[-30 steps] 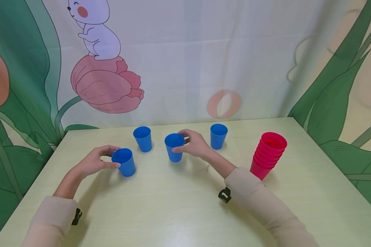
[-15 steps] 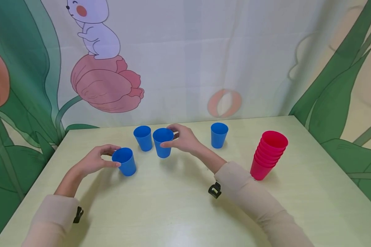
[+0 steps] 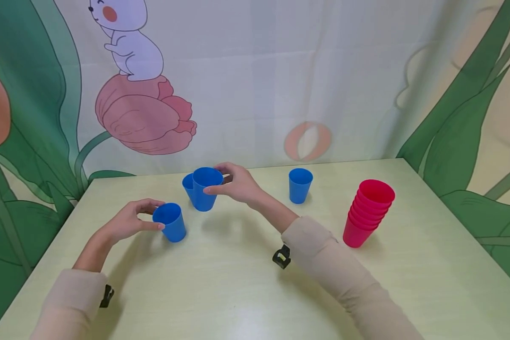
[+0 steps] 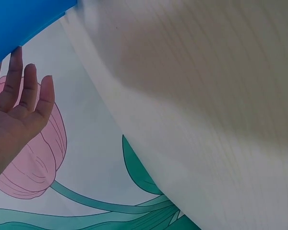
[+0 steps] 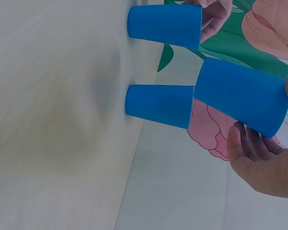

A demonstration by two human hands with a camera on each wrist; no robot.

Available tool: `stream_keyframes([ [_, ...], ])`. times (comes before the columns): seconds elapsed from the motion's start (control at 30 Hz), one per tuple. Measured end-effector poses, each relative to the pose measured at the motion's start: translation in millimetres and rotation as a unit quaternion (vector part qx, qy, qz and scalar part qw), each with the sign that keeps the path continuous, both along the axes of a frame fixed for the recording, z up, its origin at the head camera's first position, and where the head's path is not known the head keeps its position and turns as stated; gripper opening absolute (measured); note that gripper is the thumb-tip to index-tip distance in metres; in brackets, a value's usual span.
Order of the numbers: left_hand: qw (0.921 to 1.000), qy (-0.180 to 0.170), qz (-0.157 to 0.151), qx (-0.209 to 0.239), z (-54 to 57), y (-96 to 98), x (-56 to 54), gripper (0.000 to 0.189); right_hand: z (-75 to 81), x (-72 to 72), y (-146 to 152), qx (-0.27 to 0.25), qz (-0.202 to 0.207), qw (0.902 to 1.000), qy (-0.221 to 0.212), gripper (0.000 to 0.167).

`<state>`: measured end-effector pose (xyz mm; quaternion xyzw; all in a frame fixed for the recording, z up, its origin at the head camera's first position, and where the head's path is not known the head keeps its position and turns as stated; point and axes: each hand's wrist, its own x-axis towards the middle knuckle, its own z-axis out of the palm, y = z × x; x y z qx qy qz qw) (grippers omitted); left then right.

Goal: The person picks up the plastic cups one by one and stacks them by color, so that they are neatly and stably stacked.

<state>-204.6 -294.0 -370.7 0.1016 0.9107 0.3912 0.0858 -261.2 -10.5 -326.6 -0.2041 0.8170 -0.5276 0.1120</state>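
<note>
My right hand [image 3: 238, 184] grips a blue cup [image 3: 207, 190] near its rim and holds it above the table, mouth up. In the right wrist view the lifted cup [image 5: 242, 96] is tilted, its base close to the rim of a standing blue cup [image 5: 159, 105]. The head view shows that standing cup [image 3: 188, 185] partly hidden behind the lifted one. Nearer the front left, my left hand [image 3: 129, 222] holds another blue cup [image 3: 170, 223] between thumb and fingers; it stands on the table. The left wrist view shows only part of this cup [image 4: 24, 24] above the fingers.
One more blue cup [image 3: 300, 185] stands upright toward the back, right of my right hand. A leaning-looking stack of several red cups [image 3: 367, 212] stands at the right of the pale table [image 3: 238, 293]. A printed curtain [image 3: 238, 94] hangs behind the table's back edge.
The right hand has carried its blue cup leftward and up, from a spot between the back cups to over the back-left cup. The left hand and its cup have stayed in place.
</note>
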Motion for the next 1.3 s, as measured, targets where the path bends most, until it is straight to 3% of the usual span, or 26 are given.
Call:
stream_keyframes([
  [0.53, 1.0000, 0.006, 0.001, -0.001, 2.6, 1.9, 2.8, 0.069, 6.1, 2.9, -27, -0.028, 0.025, 0.9992, 0.015, 0.066],
  [0.83, 1.0000, 0.003, 0.004, -0.008, -1.3, -1.0, -0.5, 0.072, 1.3, 7.1, -41, -0.024, 0.049, 0.9977, 0.041, 0.067],
  [1.3, 0.9999, -0.004, 0.010, -0.004, 0.3, 0.2, 0.7, 0.073, -11.0, 10.6, -59, -0.011, 0.070, 0.9964, 0.046, 0.067],
])
